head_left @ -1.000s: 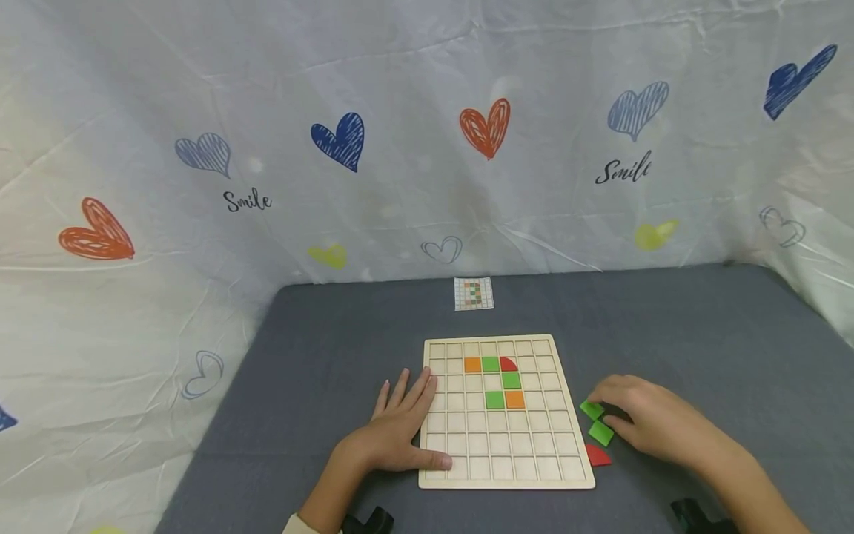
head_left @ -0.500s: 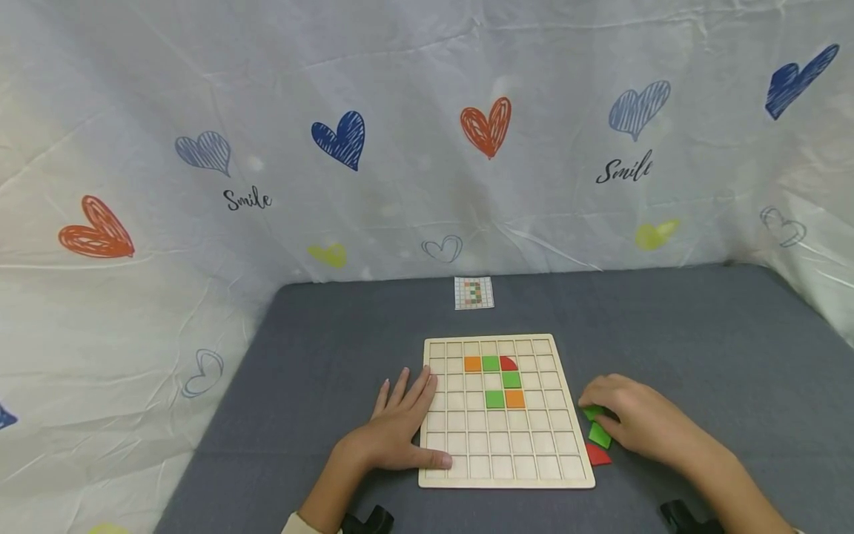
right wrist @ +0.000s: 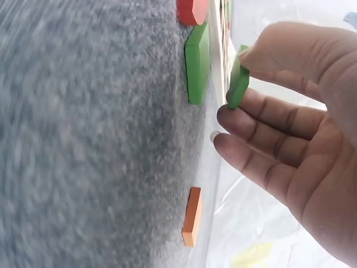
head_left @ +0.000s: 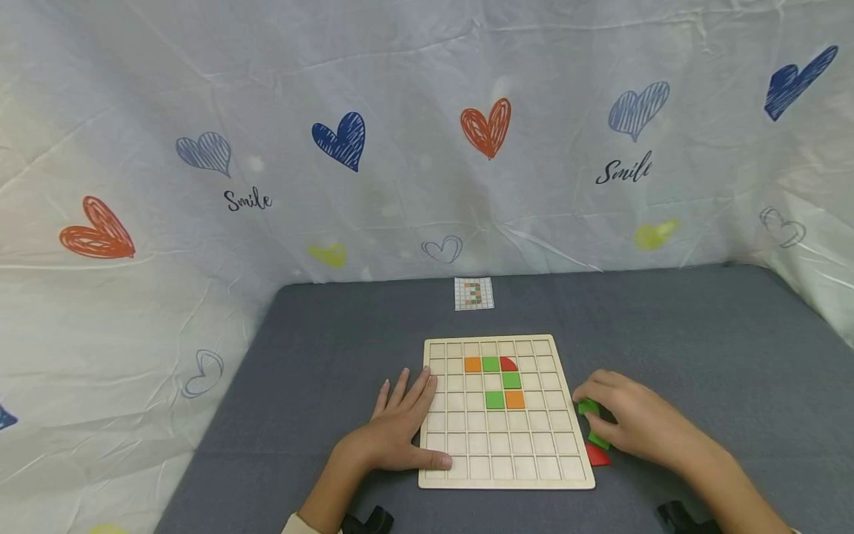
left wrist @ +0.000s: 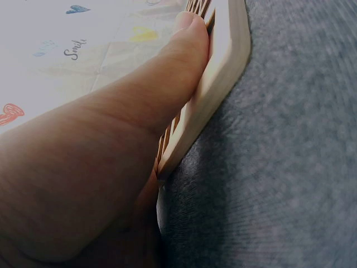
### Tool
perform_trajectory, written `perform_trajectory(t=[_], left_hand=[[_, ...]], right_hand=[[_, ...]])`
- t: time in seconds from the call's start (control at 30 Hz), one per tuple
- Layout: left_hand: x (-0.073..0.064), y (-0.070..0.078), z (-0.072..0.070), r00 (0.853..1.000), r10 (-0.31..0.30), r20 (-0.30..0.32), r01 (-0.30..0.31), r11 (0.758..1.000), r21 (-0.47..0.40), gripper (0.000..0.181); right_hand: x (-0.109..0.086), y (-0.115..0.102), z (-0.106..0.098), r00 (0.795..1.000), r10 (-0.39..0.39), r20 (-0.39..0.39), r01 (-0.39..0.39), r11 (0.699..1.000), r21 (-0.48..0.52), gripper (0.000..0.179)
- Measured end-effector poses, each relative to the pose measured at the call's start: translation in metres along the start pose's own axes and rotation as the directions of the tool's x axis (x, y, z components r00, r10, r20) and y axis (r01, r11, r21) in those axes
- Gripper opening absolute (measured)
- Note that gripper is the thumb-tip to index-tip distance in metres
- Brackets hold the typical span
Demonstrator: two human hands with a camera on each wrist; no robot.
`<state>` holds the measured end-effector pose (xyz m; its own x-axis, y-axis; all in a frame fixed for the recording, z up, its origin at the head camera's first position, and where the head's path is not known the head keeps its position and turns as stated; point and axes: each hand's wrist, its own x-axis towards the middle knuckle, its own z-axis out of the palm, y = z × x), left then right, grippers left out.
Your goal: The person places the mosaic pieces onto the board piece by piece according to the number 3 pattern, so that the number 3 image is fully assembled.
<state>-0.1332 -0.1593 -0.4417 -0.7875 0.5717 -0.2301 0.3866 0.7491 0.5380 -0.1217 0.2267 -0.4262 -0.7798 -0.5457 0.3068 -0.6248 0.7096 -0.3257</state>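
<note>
My left hand lies with straight, spread fingers on the left edge of a wooden grid board; the thumb presses the board's front left corner. To the right of the board, my right hand pinches a green square tile between thumb and fingers, lifted off the cloth. Beneath it lie another green tile and a red quarter-round tile against the board's edge. On the board sit an orange tile, a red quarter-round tile and several more orange and green squares.
Behind the board lies a small pattern card on the grey cloth. An orange tile rests on the cloth, hidden by the right hand in the head view. A white curtain with hearts hangs behind the table.
The right hand has shifted slightly left toward the board and picked one green tile up off the cloth. Left hand and board have stayed still.
</note>
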Motion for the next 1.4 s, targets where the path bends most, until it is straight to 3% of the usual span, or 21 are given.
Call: perform_trajectory(t=[0.23,0.47,0.77,1.1,1.4], left_hand=[[0.002,-0.002,0.002,1.000,-0.018,0.009,0.018,1.000,0.005,0.120],[0.002,-0.002,0.001,0.999,-0.034,0.020,0.033,0.999,0.018,0.119],[0.000,0.001,0.000,0.999,-0.039,0.016,0.038,0.999,0.023,0.119],[0.004,-0.013,0.011,1.000,0.007,-0.021,-0.007,1.000,0.022,0.124],[-0.001,-0.001,0.001,1.000,-0.013,0.010,0.013,1.000,0.000,0.119]], right_hand=[[0.004,-0.005,0.005,0.998,-0.063,-0.022,0.064,0.997,0.045,0.028],[0.008,-0.011,0.008,0.998,-0.065,0.010,0.063,0.994,0.094,0.032],[0.017,-0.019,0.011,0.993,-0.121,0.011,0.119,0.986,0.117,0.039],[0.030,-0.033,0.023,0.976,-0.219,-0.010,0.218,0.969,0.119,0.036],[0.040,-0.044,0.029,0.963,-0.270,0.008,0.268,0.958,0.099,0.029]])
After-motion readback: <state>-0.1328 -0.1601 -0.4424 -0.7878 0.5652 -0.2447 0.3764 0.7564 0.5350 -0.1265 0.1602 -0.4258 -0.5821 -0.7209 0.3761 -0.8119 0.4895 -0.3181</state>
